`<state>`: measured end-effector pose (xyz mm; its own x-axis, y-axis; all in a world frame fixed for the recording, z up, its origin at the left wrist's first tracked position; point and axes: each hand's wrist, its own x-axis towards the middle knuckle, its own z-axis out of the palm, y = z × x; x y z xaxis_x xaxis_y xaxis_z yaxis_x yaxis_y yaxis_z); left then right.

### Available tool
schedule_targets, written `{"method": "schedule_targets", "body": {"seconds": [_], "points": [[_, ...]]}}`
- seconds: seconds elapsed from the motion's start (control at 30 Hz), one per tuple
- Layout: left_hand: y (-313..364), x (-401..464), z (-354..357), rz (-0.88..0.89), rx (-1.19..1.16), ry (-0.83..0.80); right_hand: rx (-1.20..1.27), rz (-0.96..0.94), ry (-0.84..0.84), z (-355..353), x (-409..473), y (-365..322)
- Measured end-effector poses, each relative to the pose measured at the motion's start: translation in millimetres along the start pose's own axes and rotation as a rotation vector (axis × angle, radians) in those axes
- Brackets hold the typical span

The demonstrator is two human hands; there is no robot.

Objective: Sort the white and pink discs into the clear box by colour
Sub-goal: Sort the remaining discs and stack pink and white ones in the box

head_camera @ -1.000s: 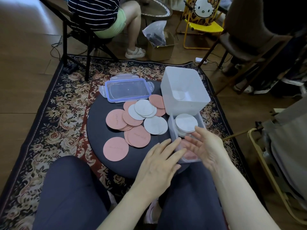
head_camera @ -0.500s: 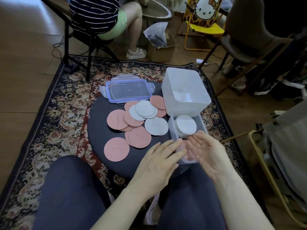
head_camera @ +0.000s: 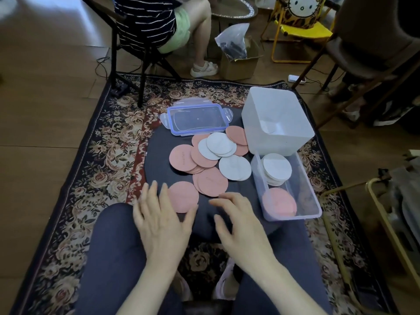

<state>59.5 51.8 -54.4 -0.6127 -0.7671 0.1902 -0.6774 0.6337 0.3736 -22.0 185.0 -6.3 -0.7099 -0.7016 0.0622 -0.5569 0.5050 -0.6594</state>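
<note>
The clear box point(head_camera: 314, 196) stands at the right of the round dark table point(head_camera: 159, 155). Inside it a white stack point(head_camera: 276, 167) fills the far end and pink discs point(head_camera: 279, 204) lie at the near end. Loose pink and white discs point(head_camera: 218, 155) overlap in a heap at the table's middle. One pink disc point(head_camera: 183, 196) lies alone at the near edge. My left hand point(head_camera: 162, 218) lies flat with straight fingers, its thumb and fingers around that disc's near left edge. My right hand point(head_camera: 238, 221) hovers beside it with relaxed fingers and holds nothing.
A white tub point(head_camera: 276, 120) stands behind the clear box, with the box's blue-rimmed lid point(head_camera: 196, 118) to its left. A seated person on a chair point(head_camera: 156, 30), a cardboard box point(head_camera: 241, 62) and more chairs point(head_camera: 368, 55) stand beyond the patterned rug point(head_camera: 102, 155).
Both hands have moved left, away from the clear box's near end to the lone pink disc at the table's near edge. The pink discs in the box are now uncovered.
</note>
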Motion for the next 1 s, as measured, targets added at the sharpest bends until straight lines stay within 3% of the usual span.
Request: {"method": "schedule_targets", "body": {"seconds": [0.27,0.47,0.57,0.77,1.0], "points": [[-1,7,4,-0.085,-0.197,0.000,-0.473,-0.065,-0.022,21,16,17],[5,10,-5,-0.099,-0.315,0.086,-0.489,-0.029,0.018,26,14,21],[6,5,-9,-0.064,-0.416,0.043,-0.488,-0.024,0.027,28,14,21],[5,5,-9,0.040,-0.051,-0.025,-0.499,-0.019,0.044,28,13,22],[13,10,-7,0.043,-0.051,-0.058,-0.398,0.013,0.114,30,26,18]]}}
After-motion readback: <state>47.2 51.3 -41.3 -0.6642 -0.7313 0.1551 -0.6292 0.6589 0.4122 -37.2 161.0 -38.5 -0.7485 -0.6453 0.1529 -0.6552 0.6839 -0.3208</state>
